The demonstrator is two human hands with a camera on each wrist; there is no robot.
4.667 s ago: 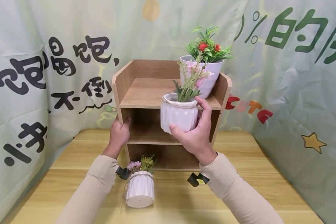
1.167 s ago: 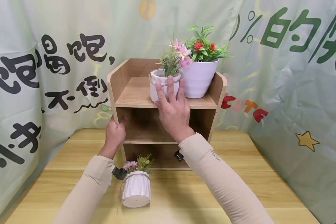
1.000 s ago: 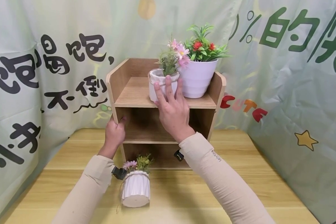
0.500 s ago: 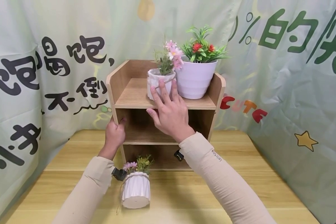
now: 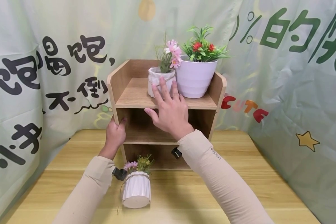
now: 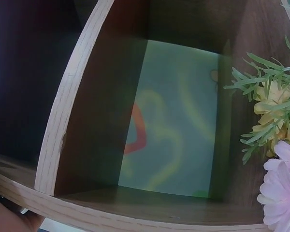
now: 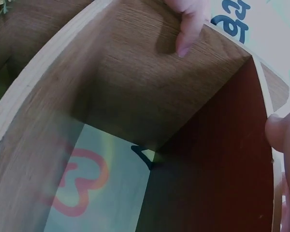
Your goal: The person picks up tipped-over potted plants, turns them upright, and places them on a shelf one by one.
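My left hand point(image 5: 115, 135) grips the left side panel of a wooden shelf unit point(image 5: 149, 142), thumb inside the middle compartment. On its top deck stands a small white pot point(image 5: 153, 81) with pink flowers. My right hand point(image 5: 170, 113) rests straight, spread fingers against the front of that pot, thumb held away to the left. Right beside it, a larger white pot point(image 5: 197, 79) carries green leaves and red flowers. In the right wrist view, my right thumb point(image 7: 279, 133) shows near the shelf's edge.
Another small white pot point(image 5: 136, 189), with pink and yellow flowers, lies tipped on the wooden table point(image 5: 226, 193) before the shelf, close to the left wrist. A printed curtain point(image 5: 282, 93) surrounds the table.
The pink-flowered pot, earlier held by my right hand before the shelf, now stands on the top deck. The thumb has come off it, and the pot sits slightly farther back. My left hand stays put.
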